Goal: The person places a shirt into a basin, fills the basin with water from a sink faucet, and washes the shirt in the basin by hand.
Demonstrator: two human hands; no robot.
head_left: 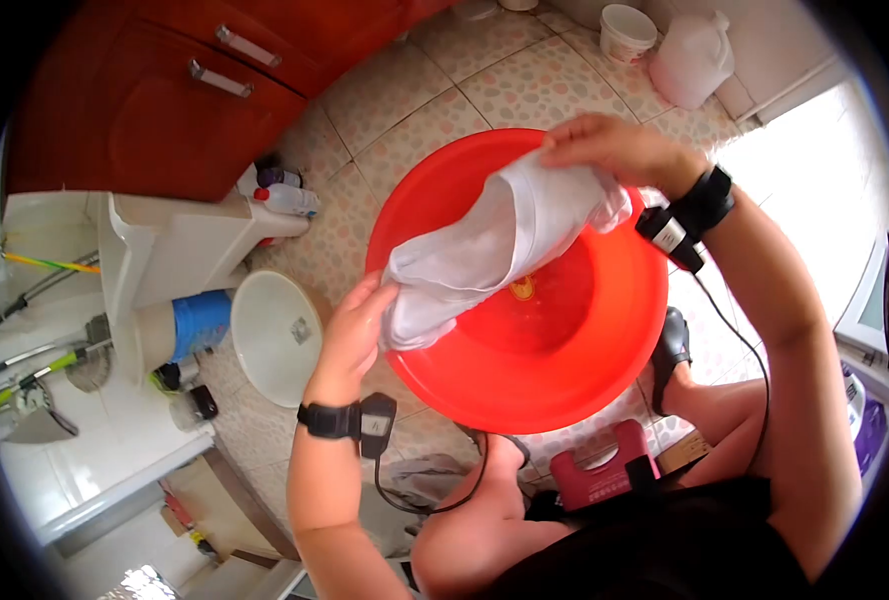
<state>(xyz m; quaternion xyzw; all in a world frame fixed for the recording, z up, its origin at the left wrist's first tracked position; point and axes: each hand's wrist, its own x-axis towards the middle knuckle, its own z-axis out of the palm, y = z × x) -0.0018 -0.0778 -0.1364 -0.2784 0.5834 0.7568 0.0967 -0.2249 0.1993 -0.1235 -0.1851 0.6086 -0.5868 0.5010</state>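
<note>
A white cloth (465, 255) is stretched between my two hands above a large round red basin (445, 375). My left hand (353, 325) grips its lower left end near the basin's left rim. At the upper right, my right hand (615, 150) pinches the other end, with part of the cloth bunched below it. The cloth sags open in the middle, showing a folded edge. Inside the basin, a small yellow mark (523, 288) shows on the bottom.
A white bucket (277, 335) stands left of the basin. Bottles (290, 200) sit by the red cabinet (145, 110). A pink case (605, 470) lies near my legs. A small tub (627, 35) and a white jug (693, 60) stand at the back right.
</note>
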